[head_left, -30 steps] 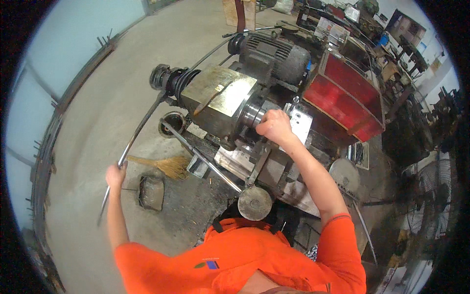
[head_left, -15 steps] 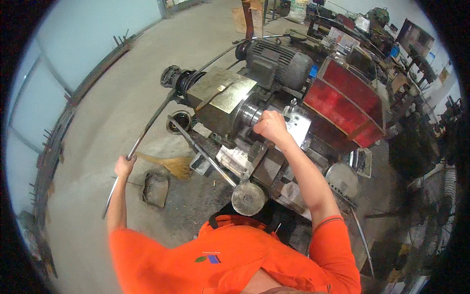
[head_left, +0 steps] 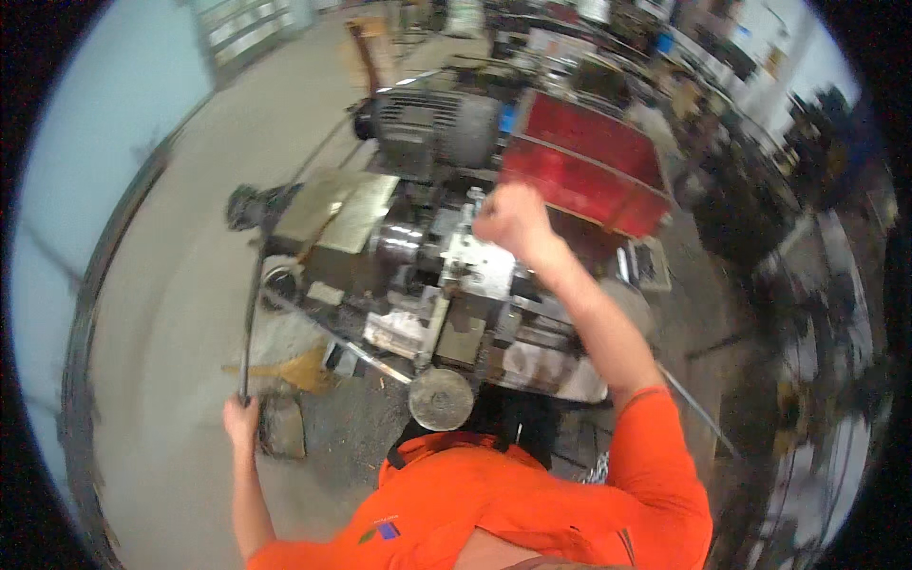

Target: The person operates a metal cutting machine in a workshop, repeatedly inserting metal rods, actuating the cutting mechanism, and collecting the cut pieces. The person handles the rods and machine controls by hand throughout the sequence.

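1. Left hand [head_left: 241,419]: closed round the near end of a long thin metal rod [head_left: 251,313], low on the person's left side, arm out straight from the orange sleeve.
2. Rod: runs up and away from that fist, slightly bowed by the lens, toward the left end of the machine [head_left: 427,275], near a dark round fitting [head_left: 249,204]. Whether it enters the fitting, I cannot tell; frame is blurred.
3. Right hand [head_left: 514,220]: fist closed, raised over the middle of the machine, just above a bright metal block [head_left: 475,266]. Fingers look curled on something small, but what it is cannot be made out.
4. Hands are well apart, one at each end of the work.
5. Machine: grey-green housing on the left, shiny cylindrical part [head_left: 399,242] at the centre, dark ribbed motor [head_left: 432,128] behind.
6. Red box-shaped guard or bin [head_left: 584,176] just beside the motor, behind the right fist.
7. Round flat metal disc [head_left: 442,399] at the near edge of the machine, just in front of the person's chest.
8. Floor on the left: bare concrete, a broom head [head_left: 294,369] and a dark block [head_left: 282,426] lying next to the left hand.
9. Far right: cluttered workshop benches, too blurred to detail.
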Motion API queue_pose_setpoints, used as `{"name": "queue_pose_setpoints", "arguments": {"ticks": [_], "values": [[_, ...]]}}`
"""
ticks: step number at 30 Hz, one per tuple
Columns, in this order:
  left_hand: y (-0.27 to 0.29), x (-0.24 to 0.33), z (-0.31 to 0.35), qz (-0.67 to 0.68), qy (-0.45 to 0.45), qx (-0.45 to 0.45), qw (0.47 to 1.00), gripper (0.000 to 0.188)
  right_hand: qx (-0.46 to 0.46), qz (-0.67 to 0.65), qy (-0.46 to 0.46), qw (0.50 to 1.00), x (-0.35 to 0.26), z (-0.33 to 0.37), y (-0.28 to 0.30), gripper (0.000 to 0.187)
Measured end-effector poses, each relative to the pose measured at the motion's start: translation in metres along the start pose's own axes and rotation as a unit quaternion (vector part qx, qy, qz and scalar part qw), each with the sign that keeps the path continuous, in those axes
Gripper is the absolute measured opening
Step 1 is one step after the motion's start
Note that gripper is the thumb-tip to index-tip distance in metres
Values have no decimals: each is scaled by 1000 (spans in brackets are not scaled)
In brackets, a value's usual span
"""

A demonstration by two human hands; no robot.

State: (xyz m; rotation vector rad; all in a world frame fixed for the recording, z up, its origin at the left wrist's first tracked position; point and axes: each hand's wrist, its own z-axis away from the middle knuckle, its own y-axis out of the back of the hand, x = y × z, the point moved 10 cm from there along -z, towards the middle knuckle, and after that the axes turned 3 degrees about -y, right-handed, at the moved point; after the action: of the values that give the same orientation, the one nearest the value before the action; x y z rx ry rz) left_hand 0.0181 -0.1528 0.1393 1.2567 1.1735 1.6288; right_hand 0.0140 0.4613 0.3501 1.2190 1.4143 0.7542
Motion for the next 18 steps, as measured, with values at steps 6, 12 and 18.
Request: {"name": "queue_pose_setpoints", "arguments": {"ticks": [6, 12, 18], "values": [[63, 203, 39, -117, -236, 66, 962, 33, 339, 41, 63, 938, 37, 50, 139, 56], [-1, 348, 80, 35, -534, -33, 844, 30, 256, -93, -44, 961, 122, 153, 121, 47], [-99, 345, 38, 11, -409, -136, 902, 30, 190, -36, -372, 908, 311, 295, 123, 40]]}}
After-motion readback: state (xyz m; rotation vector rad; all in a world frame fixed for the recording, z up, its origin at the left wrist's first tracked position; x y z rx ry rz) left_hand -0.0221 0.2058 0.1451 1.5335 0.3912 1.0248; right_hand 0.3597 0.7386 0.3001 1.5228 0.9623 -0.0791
